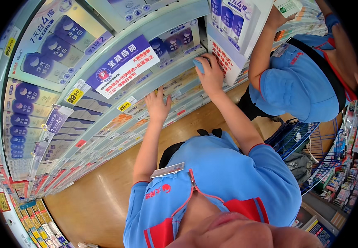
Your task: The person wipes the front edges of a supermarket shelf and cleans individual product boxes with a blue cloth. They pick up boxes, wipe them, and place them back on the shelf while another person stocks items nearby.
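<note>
My left hand (158,107) rests its fingertips on the front edge of a store shelf (179,69), thumb apart, with nothing seen in it. Close to its left is a yellow price tag (125,106). Further right and higher, my right hand (210,74) is curled around a small blue pad (199,66), perhaps a sponge or folded cloth. That hand is at the shelf front, beside a white and purple display panel (227,43). Behind the shelf edge stand purple and white product boxes (174,46). My fingers partly hide the pad.
A purple and white promotional sign (123,66) sticks out from the shelf. Stacked boxes (23,108) fill the left. A co-worker in a blue shirt (294,77) stands at the right, one hand near a white box (287,7). A blue wire cart (303,148) is behind them.
</note>
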`<state>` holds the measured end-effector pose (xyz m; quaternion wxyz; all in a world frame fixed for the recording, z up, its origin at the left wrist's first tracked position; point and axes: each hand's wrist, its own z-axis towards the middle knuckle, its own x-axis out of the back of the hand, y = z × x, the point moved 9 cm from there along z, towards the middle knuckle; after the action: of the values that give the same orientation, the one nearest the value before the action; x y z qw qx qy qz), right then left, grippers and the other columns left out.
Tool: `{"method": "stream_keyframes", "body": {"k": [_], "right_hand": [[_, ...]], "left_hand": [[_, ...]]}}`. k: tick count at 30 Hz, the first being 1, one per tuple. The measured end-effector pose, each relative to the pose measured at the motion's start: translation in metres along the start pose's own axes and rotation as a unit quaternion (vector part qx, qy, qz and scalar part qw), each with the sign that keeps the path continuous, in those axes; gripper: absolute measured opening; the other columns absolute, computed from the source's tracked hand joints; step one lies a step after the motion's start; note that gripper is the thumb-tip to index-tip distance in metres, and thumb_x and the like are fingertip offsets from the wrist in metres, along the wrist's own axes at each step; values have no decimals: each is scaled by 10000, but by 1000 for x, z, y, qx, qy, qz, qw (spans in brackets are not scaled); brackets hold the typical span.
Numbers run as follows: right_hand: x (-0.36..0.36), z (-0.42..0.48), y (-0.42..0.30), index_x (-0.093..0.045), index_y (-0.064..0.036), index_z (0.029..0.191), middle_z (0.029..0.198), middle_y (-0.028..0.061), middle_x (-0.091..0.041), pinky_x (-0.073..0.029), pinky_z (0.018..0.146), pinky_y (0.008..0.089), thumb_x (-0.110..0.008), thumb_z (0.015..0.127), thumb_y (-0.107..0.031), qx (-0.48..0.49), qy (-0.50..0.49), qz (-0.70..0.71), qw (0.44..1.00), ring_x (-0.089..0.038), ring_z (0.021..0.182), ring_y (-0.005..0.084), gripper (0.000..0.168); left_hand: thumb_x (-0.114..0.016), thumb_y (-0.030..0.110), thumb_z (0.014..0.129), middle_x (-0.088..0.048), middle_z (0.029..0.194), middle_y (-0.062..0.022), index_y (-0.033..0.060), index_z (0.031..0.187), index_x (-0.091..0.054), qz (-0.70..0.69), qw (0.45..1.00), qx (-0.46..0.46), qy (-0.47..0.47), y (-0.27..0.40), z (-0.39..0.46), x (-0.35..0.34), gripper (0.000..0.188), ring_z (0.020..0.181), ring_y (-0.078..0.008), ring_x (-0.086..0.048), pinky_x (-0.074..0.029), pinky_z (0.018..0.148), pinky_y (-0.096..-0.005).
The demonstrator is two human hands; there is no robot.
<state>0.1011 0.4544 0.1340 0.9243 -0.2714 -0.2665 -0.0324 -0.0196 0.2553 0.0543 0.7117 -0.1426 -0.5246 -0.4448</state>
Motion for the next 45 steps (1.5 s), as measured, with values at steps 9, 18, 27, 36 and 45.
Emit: {"method": "stream_keyframes", "body": {"k": [9,18,27,36,45], "right_hand": [[-49,-29,51,-630,-27,1101,1025,87,-660,-503,824,295,-705,934,-254,-369,-25,424,827,-629,923,171,292],[-74,-29,70,-627,10,1049,962,87,-659,-517,768,317,-761,877,-250,-418,15,461,782,-631,850,158,339],[-79,-27,77,-629,39,1031,949,100,-671,-525,720,319,-752,855,-193,-447,40,469,761,-647,818,170,316],[-82,-33,85,-602,54,1130,1087,134,-658,-557,751,349,-786,794,-92,-513,178,525,656,-676,877,224,410],[-84,-33,82,-578,88,1158,1144,166,-653,-600,713,380,-796,793,-65,-546,280,561,556,-694,918,264,452]], "left_hand": [[-716,175,864,-366,1511,-241,105,1448,-488,-98,995,-13,28,26,-27,27,631,1393,-456,-337,-284,1138,-546],[-730,131,846,-402,1498,-201,117,1406,-533,-144,989,20,4,36,-66,33,594,1411,-456,-326,-297,1137,-556],[-733,146,849,-457,1456,-193,124,1379,-565,-176,984,-4,-19,49,-73,28,556,1389,-453,-363,-316,1123,-549],[-702,167,889,-481,1453,-160,121,1346,-597,-182,982,-20,-34,59,-78,27,472,1399,-428,-370,-331,1126,-538],[-702,163,899,-512,1420,-165,102,1326,-610,-192,980,-20,-49,67,-90,29,441,1363,-419,-424,-366,1109,-510]]}}
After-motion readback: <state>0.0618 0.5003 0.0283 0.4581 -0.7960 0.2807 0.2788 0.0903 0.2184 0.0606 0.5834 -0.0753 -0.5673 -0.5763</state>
